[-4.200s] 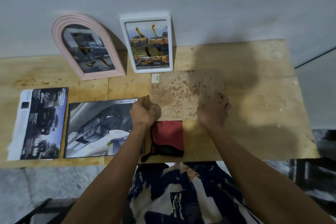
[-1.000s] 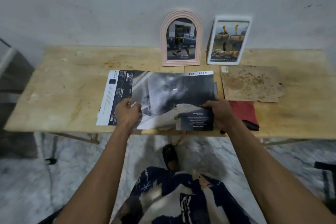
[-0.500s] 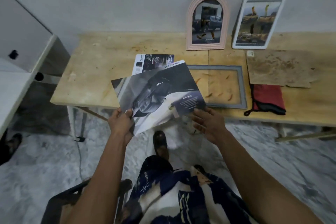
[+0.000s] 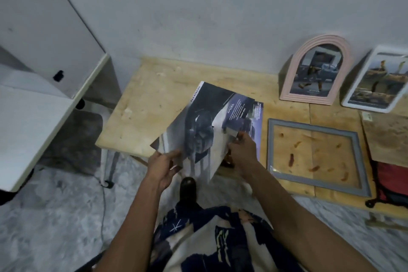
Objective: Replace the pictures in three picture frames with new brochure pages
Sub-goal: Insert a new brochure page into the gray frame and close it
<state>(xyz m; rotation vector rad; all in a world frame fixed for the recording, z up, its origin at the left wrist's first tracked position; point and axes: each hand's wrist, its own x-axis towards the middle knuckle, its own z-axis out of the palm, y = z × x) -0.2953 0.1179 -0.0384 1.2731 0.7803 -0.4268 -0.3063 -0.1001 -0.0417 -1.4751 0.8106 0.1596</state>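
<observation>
Two hands, left hand [image 4: 164, 164] and right hand [image 4: 241, 147], hold brochure [image 4: 205, 126]

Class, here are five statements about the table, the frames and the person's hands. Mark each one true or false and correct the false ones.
1. Both hands hold the car brochure page. True: the left hand and right hand each grip it.
2. The grey frame stands against the wall. False: it lies flat on the wooden table.
3. The pink arched frame holds a picture. True.
4. The grey frame holds a picture. False: bare table wood shows through it.
5. The red cloth lies left of the grey frame. False: it lies to its right.
</observation>
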